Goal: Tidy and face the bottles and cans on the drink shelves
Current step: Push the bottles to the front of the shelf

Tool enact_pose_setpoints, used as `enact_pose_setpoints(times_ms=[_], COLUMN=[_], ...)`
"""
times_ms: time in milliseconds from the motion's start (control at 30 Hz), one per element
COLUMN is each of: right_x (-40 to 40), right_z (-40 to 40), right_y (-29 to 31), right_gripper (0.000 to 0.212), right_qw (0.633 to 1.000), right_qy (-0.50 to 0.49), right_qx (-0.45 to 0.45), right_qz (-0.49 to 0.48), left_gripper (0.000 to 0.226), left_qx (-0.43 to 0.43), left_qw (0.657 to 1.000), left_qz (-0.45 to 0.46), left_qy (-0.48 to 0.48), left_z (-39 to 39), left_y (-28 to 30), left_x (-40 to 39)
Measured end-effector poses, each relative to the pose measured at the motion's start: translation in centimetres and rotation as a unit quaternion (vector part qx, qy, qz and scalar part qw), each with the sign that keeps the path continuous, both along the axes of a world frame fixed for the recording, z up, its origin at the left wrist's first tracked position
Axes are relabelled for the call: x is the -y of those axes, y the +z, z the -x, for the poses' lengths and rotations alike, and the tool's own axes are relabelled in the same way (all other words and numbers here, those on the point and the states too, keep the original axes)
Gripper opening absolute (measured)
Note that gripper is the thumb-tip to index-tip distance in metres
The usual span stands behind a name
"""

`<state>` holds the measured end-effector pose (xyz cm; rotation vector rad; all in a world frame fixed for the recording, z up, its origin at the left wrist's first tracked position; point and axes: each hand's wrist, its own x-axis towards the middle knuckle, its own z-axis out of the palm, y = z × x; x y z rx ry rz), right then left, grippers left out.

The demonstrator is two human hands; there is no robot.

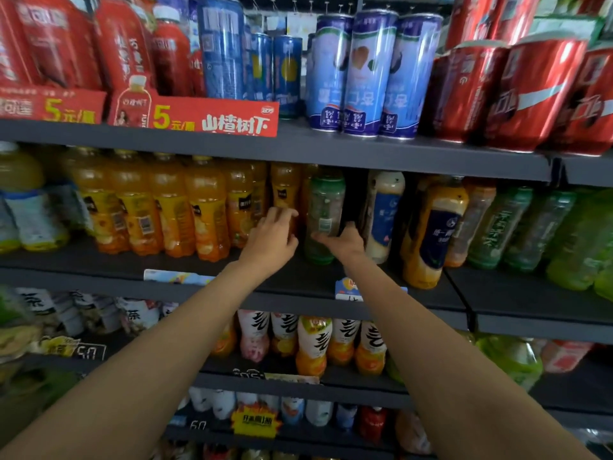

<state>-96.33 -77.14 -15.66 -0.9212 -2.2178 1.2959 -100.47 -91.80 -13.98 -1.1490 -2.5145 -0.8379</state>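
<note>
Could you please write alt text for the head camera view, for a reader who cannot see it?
A person's right hand grips a green-capped bottle on a drink shelf, while the left hand touches the orange juice bottles beside it. Blue cans and red cans stand above.

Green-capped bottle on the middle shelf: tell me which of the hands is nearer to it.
Right. The right hand grips the green-capped bottle at its lower part; the left hand is just to its left, at the orange juice bottles.
</note>
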Motion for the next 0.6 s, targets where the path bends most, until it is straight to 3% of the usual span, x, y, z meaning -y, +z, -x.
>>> enact_pose_setpoints(times_ms=[133,233,367,467,600], right_x=[0.5,1.6,4.0,5.8,7.3], right_z=[0.5,0.6,-0.8,-2.7,-6.8], right_y=[-0.1,0.4,0.3,0.9,1.4], right_gripper=[0.077,0.082,0.064,0.052,0.053], right_qw=[1.0,0.999,0.996,0.994,0.993], right_qy=[0.009,-0.009,0.028,0.07,0.104], right_qx=[-0.011,0.03,0.022,0.028,-0.026], right_qz=[-0.007,-0.043,-0.086,-0.075,-0.057], left_gripper=[0.051,0.059,0.064,0.057,0.055], left_qx=[0.11,0.115,0.174,0.143,0.03], left_qw=[0.993,0.993,0.983,0.985,0.991], left_qz=[-0.037,-0.023,-0.058,-0.098,-0.128], left_qy=[-0.019,-0.005,-0.024,-0.022,0.004], left_z=[1.0,1.0,0.0,-1.5,-4.8], left_y=[0.3,0.1,-0.1,0.0,0.2], left_x=[-0.7,-0.9,-0.2,1.0,3.3])
